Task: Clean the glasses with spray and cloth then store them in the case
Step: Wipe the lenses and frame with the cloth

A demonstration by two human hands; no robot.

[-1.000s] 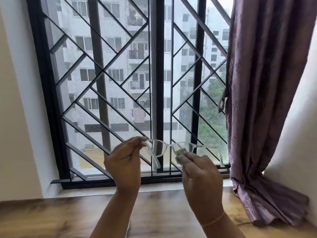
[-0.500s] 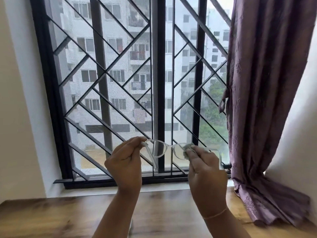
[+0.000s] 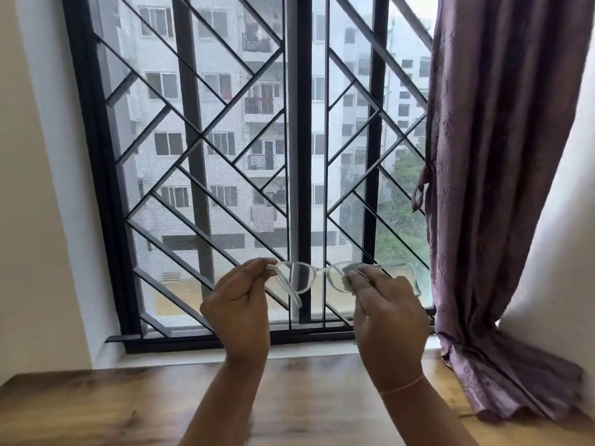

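Note:
I hold a pair of clear-framed glasses [image 3: 297,278] up in front of the window, lenses facing me. My left hand [image 3: 238,304] pinches the frame at its left hinge, with the left temple arm hanging down. My right hand [image 3: 386,310] presses a small grey cloth [image 3: 349,273] against the right lens with fingers and thumb. The right temple arm sticks out past my right hand. No spray bottle or case shows in view.
A wooden table top [image 3: 96,410] runs along the bottom, under my forearms. Behind the glasses stands a black window grille [image 3: 296,156]. A purple curtain [image 3: 489,188] hangs at the right and pools on the table's right end.
My right hand has slid the cloth over the right lens, shifting slightly right and up. The left hand keeps its pinch on the frame. The view has tilted a little lower.

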